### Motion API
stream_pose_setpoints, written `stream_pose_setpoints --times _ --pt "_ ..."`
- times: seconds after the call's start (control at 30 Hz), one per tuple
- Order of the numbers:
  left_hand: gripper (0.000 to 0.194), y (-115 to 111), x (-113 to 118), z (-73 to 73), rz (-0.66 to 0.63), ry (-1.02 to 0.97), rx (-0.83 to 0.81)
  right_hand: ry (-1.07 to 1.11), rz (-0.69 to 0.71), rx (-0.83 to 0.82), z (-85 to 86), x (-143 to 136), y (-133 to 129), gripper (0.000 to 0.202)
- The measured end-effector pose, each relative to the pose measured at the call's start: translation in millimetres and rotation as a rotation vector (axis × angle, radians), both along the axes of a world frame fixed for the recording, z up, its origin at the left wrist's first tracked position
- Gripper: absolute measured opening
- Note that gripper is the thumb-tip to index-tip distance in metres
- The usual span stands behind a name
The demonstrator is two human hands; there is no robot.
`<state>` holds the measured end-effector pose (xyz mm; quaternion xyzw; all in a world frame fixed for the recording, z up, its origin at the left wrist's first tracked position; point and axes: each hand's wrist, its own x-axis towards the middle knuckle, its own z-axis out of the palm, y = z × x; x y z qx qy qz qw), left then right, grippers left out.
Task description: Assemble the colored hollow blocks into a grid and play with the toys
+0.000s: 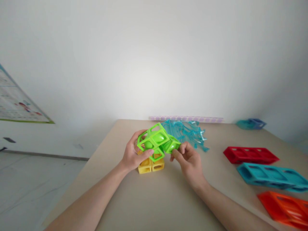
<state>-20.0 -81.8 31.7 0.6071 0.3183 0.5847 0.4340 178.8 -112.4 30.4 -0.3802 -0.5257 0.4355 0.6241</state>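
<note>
My left hand [133, 152] wraps round a cluster of bright green hollow cube blocks [157, 138], holding it tilted above the table. At the cluster's right side, my right hand [190, 160] pinches another green cube block [172, 146] between thumb and fingers. That block sits at an angle against the cluster; whether the two are joined I cannot tell. Below and behind the green blocks, several yellow cube blocks [151, 166] rest on the table, partly covered by the cluster and my left hand.
Translucent blue track pieces [187, 131] lie in a heap towards the wall, before a purple-patterned strip [185, 119]. To the right are rows of red blocks [250, 155], teal blocks [271, 176] and orange blocks [286, 208]. A blue block [257, 124] stands at the far right corner.
</note>
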Motion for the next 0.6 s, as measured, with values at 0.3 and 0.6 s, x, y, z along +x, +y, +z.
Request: stream_pose_setpoints --times 0.3,0.6 --pt "0.062 0.3 1.5 0.7 -0.043 -0.055 -0.026 0.18 0.021 -0.046 -1.2 -1.1 1.8 0.042" --pt "0.061 4.9 -3.7 0.3 -0.069 -0.198 -0.03 0.246 -0.098 -0.083 -12.0 3.6 10.6 0.023"
